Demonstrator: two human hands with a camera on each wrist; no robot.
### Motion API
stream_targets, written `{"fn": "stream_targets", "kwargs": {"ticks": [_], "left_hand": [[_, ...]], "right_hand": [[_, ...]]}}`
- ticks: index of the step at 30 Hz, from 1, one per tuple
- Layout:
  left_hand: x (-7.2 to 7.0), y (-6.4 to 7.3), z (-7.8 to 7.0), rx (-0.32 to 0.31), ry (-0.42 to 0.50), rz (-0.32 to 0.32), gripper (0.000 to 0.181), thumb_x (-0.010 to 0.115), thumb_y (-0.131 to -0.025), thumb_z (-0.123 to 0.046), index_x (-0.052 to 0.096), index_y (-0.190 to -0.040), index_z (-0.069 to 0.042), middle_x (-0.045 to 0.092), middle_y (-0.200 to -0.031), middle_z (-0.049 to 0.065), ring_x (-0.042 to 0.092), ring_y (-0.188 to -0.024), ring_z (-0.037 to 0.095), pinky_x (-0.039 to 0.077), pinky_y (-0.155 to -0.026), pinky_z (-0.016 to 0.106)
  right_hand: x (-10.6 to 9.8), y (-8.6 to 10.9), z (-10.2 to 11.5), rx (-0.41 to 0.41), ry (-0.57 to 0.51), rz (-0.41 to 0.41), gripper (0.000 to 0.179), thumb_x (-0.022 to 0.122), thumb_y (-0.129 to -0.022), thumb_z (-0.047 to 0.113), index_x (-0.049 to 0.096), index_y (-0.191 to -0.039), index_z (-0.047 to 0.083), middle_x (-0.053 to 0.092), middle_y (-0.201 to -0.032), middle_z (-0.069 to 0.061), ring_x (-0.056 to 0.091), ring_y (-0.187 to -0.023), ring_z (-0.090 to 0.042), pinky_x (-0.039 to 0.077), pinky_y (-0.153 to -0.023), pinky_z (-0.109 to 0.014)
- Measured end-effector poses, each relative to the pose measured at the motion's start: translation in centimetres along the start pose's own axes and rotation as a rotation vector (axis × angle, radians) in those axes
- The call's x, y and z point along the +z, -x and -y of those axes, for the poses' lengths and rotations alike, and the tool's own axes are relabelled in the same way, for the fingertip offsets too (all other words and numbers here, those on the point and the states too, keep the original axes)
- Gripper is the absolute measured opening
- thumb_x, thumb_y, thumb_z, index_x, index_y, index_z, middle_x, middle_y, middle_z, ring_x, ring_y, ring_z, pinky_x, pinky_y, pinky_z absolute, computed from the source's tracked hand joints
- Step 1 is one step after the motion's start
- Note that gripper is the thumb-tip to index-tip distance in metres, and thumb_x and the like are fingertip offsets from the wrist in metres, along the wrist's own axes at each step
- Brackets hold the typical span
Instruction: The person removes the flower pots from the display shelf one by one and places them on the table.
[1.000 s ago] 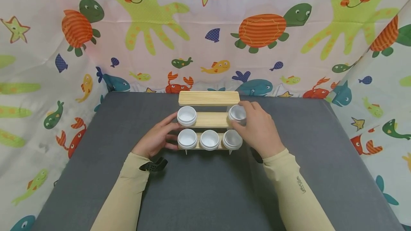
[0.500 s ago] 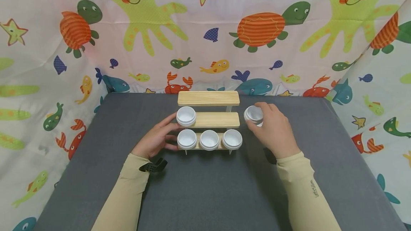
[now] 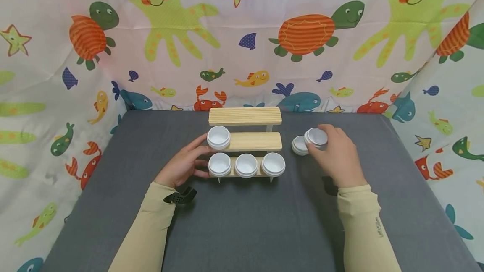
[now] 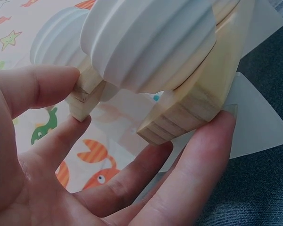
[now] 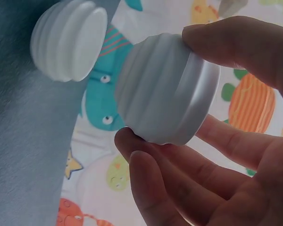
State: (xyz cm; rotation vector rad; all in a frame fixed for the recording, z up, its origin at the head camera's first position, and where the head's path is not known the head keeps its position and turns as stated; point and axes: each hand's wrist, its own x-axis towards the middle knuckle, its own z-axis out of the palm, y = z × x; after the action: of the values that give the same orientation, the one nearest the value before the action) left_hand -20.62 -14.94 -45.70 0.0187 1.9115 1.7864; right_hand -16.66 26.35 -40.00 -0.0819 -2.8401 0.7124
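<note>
A three-tier stand has pale wooden shelves [image 3: 257,141] on whitish supports [image 4: 262,113]. My left hand [image 3: 184,160] holds it at the left end; in the left wrist view, thumb and index finger pinch one shelf end, while other fingertips touch the lower shelf end [image 4: 179,117]. One white ribbed pot [image 3: 218,137] sits at the left of the middle shelf, and three white pots [image 3: 246,165] line the bottom shelf. Right of the stand, my right hand [image 3: 340,156] grips another white ribbed pot [image 5: 167,89] between thumb and fingers, its mouth facing up.
A further white pot [image 3: 299,146] stands on the grey table [image 3: 242,221] beside the held one, partly covered by it in the head view. The stand's top shelf [image 3: 245,116] bears no pot. Behind hangs a curtain [image 3: 211,24] printed with sea animals.
My right hand has carried its pot off the right end of the middle shelf and away to the right. The pot on the table has come into view. My left hand keeps its hold.
</note>
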Motion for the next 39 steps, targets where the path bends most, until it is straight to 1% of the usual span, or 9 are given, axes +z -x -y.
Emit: {"fn": "stream_targets", "kwargs": {"ticks": [8, 14, 21, 26, 39], "left_hand": [[-0.1, 0.0, 0.0, 0.004, -0.001, -0.007, 0.067, 0.061, -0.108, -0.041, 0.032, -0.169, -0.043, 0.052, -0.161, 0.015, 0.07, -0.119, 0.039, 0.066, -0.083, 0.052], [-0.1, 0.0, 0.0, -0.001, 0.0, -0.013, 0.067, 0.061, -0.108, -0.041, 0.033, -0.169, -0.042, 0.053, -0.161, 0.015, 0.071, -0.119, 0.04, 0.066, -0.082, 0.052], [0.0, 0.0, 0.0, 0.001, 0.008, 0.002, 0.067, 0.061, -0.108, -0.04, 0.033, -0.169, -0.043, 0.052, -0.16, 0.015, 0.069, -0.12, 0.04, 0.066, -0.082, 0.052], [-0.1, 0.0, 0.0, 0.0, 0.003, -0.002, 0.067, 0.061, -0.108, -0.041, 0.033, -0.169, -0.042, 0.053, -0.161, 0.014, 0.07, -0.12, 0.04, 0.066, -0.083, 0.051], [-0.2, -0.2, 0.2, 0.005, 0.001, -0.009, 0.066, 0.062, -0.108, -0.042, 0.035, -0.168, -0.042, 0.055, -0.161, 0.014, 0.07, -0.122, 0.041, 0.066, -0.084, 0.052]], "right_hand": [[-0.1, -0.5, -1.4, -0.009, -0.01, -0.016, 0.059, 0.079, -0.095, 0.028, 0.061, -0.143, -0.002, 0.065, -0.132, -0.031, 0.063, -0.115, -0.049, 0.05, -0.096, -0.068], [0.0, -0.5, -2.3, 0.016, -0.015, -0.006, 0.061, 0.078, -0.094, 0.029, 0.059, -0.144, -0.001, 0.063, -0.135, -0.032, 0.062, -0.116, -0.05, 0.049, -0.096, -0.069], [0.3, -0.6, -3.3, 0.051, -0.002, 0.011, 0.061, 0.078, -0.095, 0.03, 0.06, -0.144, -0.001, 0.062, -0.135, -0.032, 0.061, -0.117, -0.051, 0.048, -0.096, -0.07], [0.4, -0.8, -3.8, 0.062, 0.005, 0.013, 0.061, 0.078, -0.094, 0.03, 0.06, -0.144, -0.001, 0.062, -0.134, -0.033, 0.061, -0.116, -0.051, 0.048, -0.095, -0.069], [1.2, -1.0, -4.4, 0.096, 0.0, 0.053, 0.061, 0.075, -0.096, 0.03, 0.058, -0.144, -0.004, 0.06, -0.137, -0.034, 0.06, -0.119, -0.051, 0.049, -0.099, -0.07]]}}
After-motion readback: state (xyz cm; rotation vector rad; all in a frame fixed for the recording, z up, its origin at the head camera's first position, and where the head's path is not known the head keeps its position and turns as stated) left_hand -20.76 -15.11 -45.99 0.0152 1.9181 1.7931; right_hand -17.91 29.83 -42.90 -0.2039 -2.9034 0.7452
